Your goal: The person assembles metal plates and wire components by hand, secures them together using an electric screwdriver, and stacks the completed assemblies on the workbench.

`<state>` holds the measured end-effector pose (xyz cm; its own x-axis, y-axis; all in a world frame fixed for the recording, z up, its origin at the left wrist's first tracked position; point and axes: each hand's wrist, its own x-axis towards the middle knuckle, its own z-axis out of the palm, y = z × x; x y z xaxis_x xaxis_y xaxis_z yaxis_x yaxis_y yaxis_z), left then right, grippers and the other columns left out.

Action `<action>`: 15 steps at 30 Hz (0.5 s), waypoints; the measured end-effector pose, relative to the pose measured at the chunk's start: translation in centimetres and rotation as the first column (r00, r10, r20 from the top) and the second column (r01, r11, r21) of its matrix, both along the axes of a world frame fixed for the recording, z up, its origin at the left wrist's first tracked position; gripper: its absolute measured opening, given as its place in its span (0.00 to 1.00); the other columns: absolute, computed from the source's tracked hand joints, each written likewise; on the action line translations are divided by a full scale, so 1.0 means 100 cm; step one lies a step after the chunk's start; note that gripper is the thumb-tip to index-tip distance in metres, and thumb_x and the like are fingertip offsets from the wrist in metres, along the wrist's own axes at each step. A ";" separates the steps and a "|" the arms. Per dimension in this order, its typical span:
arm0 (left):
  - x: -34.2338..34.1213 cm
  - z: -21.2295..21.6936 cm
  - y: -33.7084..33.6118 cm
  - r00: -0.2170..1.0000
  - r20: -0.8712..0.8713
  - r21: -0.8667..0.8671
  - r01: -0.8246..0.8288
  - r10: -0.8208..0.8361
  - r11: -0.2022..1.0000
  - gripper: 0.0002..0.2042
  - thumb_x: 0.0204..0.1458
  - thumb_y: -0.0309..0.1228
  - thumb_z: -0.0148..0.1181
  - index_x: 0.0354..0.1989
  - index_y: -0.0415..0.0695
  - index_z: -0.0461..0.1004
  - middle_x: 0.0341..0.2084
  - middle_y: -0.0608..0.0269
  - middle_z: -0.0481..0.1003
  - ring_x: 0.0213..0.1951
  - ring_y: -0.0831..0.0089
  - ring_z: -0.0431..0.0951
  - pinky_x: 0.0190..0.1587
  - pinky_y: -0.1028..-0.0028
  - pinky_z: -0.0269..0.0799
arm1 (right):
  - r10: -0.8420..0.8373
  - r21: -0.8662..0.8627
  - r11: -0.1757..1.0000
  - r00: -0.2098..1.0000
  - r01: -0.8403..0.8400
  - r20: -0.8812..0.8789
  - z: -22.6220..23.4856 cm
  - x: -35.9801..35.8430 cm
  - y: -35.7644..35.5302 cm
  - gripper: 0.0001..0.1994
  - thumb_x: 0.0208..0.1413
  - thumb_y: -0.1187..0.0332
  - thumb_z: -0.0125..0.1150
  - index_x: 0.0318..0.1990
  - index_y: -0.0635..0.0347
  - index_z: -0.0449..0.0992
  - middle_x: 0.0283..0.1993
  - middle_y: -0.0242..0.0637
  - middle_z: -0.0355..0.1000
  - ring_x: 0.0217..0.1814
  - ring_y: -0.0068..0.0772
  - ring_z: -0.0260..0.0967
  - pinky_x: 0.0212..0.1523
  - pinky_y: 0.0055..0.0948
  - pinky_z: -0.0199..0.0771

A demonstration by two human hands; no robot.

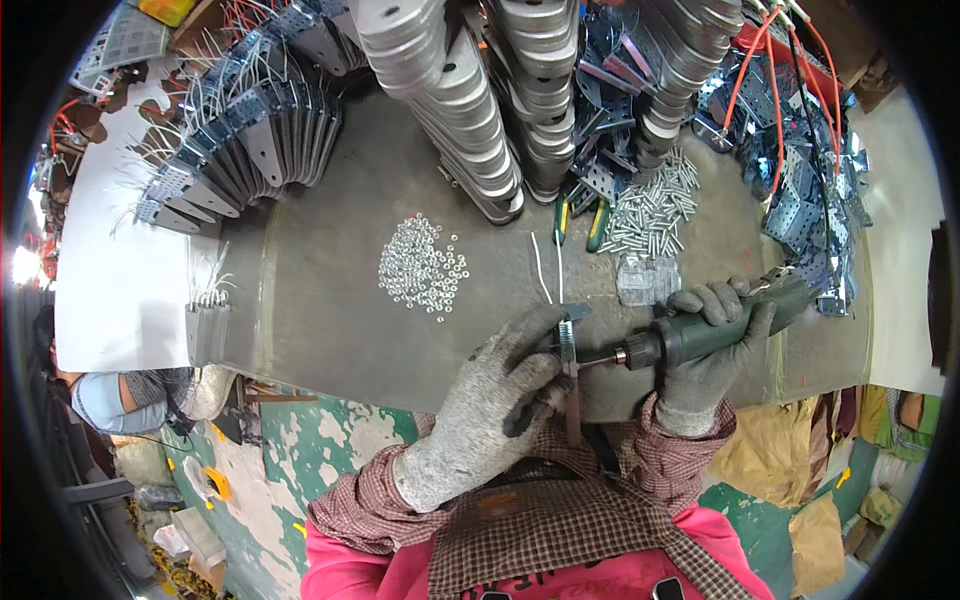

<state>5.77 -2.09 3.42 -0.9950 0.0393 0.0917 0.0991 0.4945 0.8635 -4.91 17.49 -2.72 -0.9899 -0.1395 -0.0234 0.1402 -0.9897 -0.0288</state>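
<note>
My left hand [478,412], in a grey work glove, is closed around a narrow metal bracket [568,348] near the table's front edge. Two white wires [541,268] stick up from the bracket's far end. In my gloved right hand [700,375] is a dark green power screwdriver [705,332], lying sideways with its chuck toward the left. Its bit reaches the bracket's side; my left fingers hide part of the bracket, and I cannot tell whether a screw sits at the tip.
A pile of small nuts [420,262] lies left of centre. Loose screws [655,212] lie beyond a clear plastic box [648,281], beside green-and-yellow tool handles [597,227]. Tall stacks of metal plates [465,110] stand at the back. Wired brackets [265,150] line the left; perforated blue-grey parts [800,200] heap at right.
</note>
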 end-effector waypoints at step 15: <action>0.015 -0.016 0.005 0.987 -0.089 -0.302 -0.156 0.135 0.940 0.22 0.46 0.27 0.63 0.51 0.39 0.66 0.43 0.44 0.71 0.47 0.48 0.72 0.49 0.56 0.70 | -0.261 0.435 0.878 0.962 0.202 0.080 0.001 0.003 -0.008 0.18 0.64 0.57 0.55 0.54 0.58 0.65 0.31 0.27 0.61 0.33 0.22 0.61 0.44 0.30 0.68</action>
<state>7.30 -1.59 1.83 -0.9841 -0.0690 0.1639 0.0577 0.7480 0.6612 -4.63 16.73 -2.67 -0.9763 0.1450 -0.1609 -0.0594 -0.8936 -0.4449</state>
